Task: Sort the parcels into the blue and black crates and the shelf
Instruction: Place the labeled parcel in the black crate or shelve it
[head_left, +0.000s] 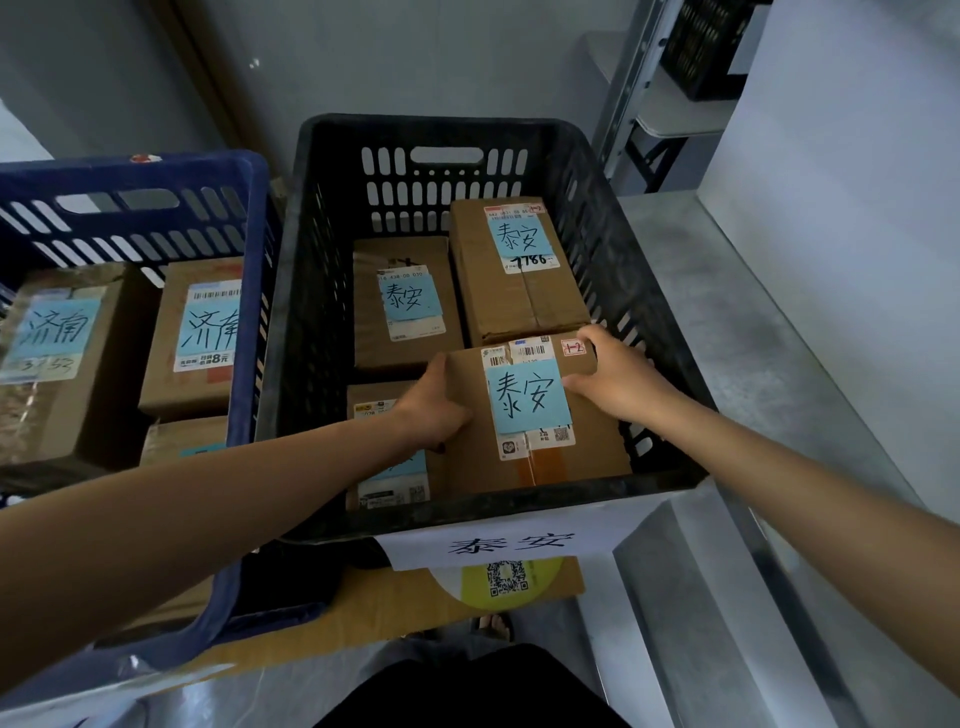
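A cardboard parcel (582, 457) with a blue handwritten note sits at the near right inside the black crate (332, 270). My left hand (434, 402) grips its left edge. My right hand (621, 374) grips its far right corner. Three more parcels lie in the black crate: one at the far right (514, 306), one in the middle (400, 358), and one at the near left (387, 480) partly under my left wrist. The blue crate (244, 332) on the left holds several parcels (171, 358) with blue notes.
A white paper label (511, 543) hangs on the black crate's near wall. Flat cardboard (395, 603) lies under both crates. A grey metal shelf (779, 332) runs along the right. Further back, a shelf rack holds another black crate (701, 47).
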